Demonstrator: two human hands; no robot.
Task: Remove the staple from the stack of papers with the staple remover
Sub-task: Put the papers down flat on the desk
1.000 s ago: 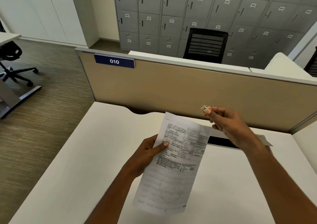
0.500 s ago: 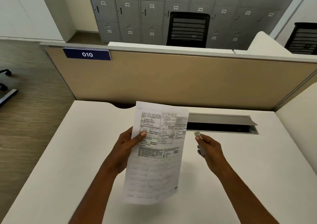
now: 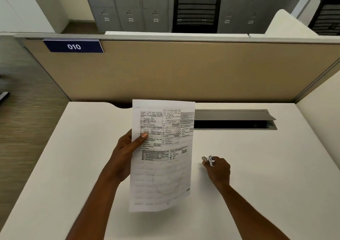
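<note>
The stack of papers [image 3: 161, 166] is white with boxed print and tick marks on its upper half. It is held nearly upright above the desk, gripped at its left edge by the left hand [image 3: 125, 151]. The staple remover [image 3: 208, 160], small and silvery, sits pinched in the right hand [image 3: 219, 171], to the right of the papers and apart from them.

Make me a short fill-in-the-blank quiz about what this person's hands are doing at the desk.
1. Of the left hand and the right hand, the one holding up the stack of papers is the ____ one.
2. The staple remover, gripped in the other hand, does not touch the papers; it is on their ____ side.
3. The blue sign on the partition reads ____.

Missing words: left; right; 010
</note>
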